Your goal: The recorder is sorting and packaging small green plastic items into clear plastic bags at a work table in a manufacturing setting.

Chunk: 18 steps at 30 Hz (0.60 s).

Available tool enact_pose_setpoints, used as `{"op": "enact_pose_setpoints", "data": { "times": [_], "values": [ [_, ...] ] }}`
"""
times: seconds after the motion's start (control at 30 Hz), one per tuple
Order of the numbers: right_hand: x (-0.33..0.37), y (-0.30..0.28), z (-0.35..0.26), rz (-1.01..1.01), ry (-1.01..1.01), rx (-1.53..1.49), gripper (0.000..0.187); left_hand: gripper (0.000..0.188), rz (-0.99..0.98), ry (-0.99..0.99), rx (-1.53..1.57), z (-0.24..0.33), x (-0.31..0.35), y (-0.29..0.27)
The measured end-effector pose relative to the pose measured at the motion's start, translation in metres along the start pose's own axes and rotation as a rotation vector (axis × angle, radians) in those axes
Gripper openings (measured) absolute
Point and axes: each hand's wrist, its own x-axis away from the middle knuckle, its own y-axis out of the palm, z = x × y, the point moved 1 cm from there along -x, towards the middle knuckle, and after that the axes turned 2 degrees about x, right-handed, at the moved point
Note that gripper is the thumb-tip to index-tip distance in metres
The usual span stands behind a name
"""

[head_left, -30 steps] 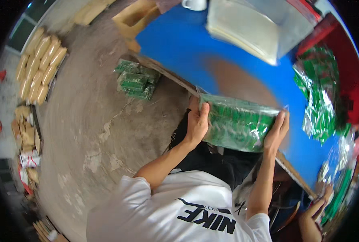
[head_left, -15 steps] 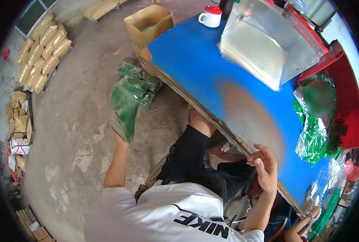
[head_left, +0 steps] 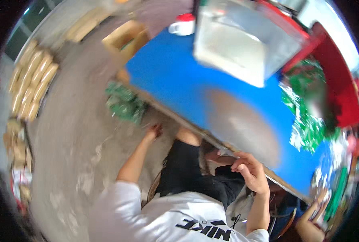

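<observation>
My left hand (head_left: 155, 130) is over the floor beside the table, blurred, its fingers loosely apart with nothing visible in them. Just beyond it lies a pile of clear plastic bags with green contents (head_left: 125, 105). Along the near edge of the blue table (head_left: 163, 64), my right hand (head_left: 251, 173) rests with thumb and fingers apart, holding nothing. More green printed bags (head_left: 302, 109), shiny and loose, lie at the right of the tabletop. A stack of clear plastic sheets or bags (head_left: 232, 52) sits at the table's far side.
A cardboard box (head_left: 127, 38) stands open by the table's left corner. A white mug with a red lid (head_left: 183, 25) is near the far edge, and a red bin (head_left: 340, 80) at the right. Another person's hands (head_left: 318, 201) are at lower right. Filled sacks (head_left: 32, 80) are stacked far left.
The green bag has left my left hand, which is now empty and further right, nearer the table. My right hand stays by the table edge. The whole view has shifted.
</observation>
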Motion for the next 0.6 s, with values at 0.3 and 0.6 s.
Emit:
{"op": "enact_pose_setpoints", "data": {
  "times": [0.3,0.6],
  "values": [
    [-0.027,-0.104,0.029,0.403,-0.28,0.46,0.064,0.037,0.072,0.14,0.004,0.014,-0.007,0.016],
    [-0.124,-0.397,0.084,1.06,-0.121,1.201,0.104,0.038,0.052,0.302,-0.061,0.059,-0.021,0.076]
  ]
}}
